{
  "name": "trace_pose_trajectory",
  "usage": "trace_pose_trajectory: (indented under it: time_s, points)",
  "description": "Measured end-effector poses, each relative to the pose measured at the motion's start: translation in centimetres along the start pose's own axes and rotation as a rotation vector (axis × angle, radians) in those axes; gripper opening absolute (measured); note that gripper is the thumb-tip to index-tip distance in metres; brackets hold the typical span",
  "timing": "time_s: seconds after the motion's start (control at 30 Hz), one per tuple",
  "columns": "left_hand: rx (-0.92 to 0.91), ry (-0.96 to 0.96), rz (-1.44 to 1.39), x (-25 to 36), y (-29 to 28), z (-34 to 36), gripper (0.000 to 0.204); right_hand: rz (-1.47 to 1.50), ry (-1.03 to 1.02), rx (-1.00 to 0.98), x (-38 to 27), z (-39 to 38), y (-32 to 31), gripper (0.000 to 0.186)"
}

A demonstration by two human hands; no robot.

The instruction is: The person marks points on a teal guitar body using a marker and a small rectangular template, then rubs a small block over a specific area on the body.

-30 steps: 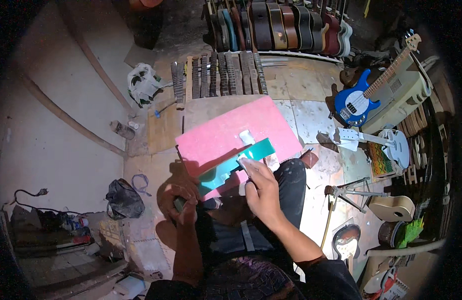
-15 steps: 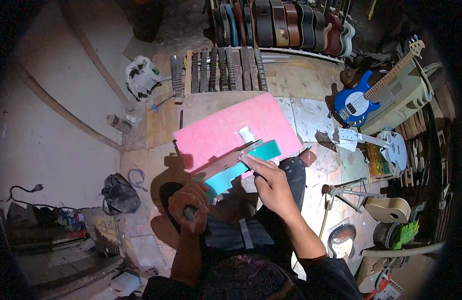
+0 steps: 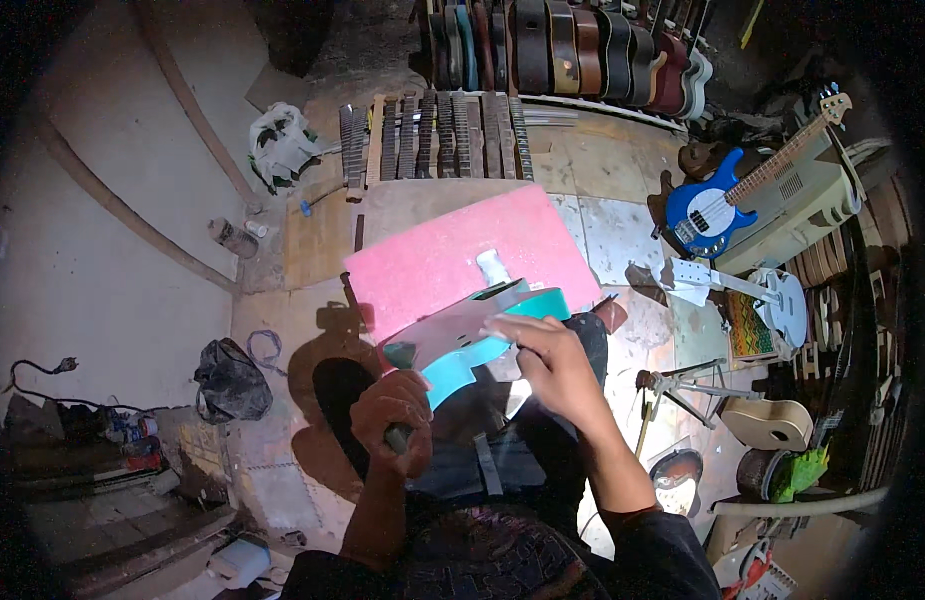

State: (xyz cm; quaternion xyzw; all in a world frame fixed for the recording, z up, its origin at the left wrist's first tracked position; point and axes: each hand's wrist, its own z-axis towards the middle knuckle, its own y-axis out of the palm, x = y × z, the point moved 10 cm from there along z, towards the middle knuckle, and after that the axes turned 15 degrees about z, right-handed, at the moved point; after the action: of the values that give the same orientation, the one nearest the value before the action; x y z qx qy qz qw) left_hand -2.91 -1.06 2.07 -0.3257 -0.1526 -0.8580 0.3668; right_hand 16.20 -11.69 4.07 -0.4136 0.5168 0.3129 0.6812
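A solid guitar body [image 3: 452,335] with turquoise sides and a dull greyish face lies tilted over my lap. Its lower left end meets my left hand [image 3: 390,412], which is closed at that end. A dark greenish piece shows in this fist; whether it belongs to the body I cannot tell. The fingers of my right hand [image 3: 554,365] lie stretched across the face near the right edge, thumb lower down; anything thin beneath them is hidden. Under and beyond the body sits a pink board [image 3: 432,255], with a small white piece [image 3: 493,266] on it.
Several fretted necks [image 3: 442,137] lie in a row beyond the board, with guitar bodies [image 3: 562,50] lined up behind. To the right are a blue bass [image 3: 709,208], a white guitar [image 3: 782,305] and a metal stand [image 3: 682,385]. A black bag [image 3: 232,380] rests at left.
My right hand has shifted slightly right and down over the guitar body. The body has tipped so that more of its face shows, and my left hand has moved slightly right with it.
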Motion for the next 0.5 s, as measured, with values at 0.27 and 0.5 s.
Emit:
trace_pose_trajectory:
  time_s: [0.27, 0.5]
  points:
    - [0.075, -0.048, 0.311, 1.5, 0.0, 0.4, 0.007, -0.052, -0.041, -0.019, -0.5, -0.2, -0.2, 0.048]
    - [0.060, -0.024, 0.214, 1.5, 0.4, 0.8, 0.011, -0.149, 0.063, -0.001, 1.8, 0.4, -0.2, 0.048]
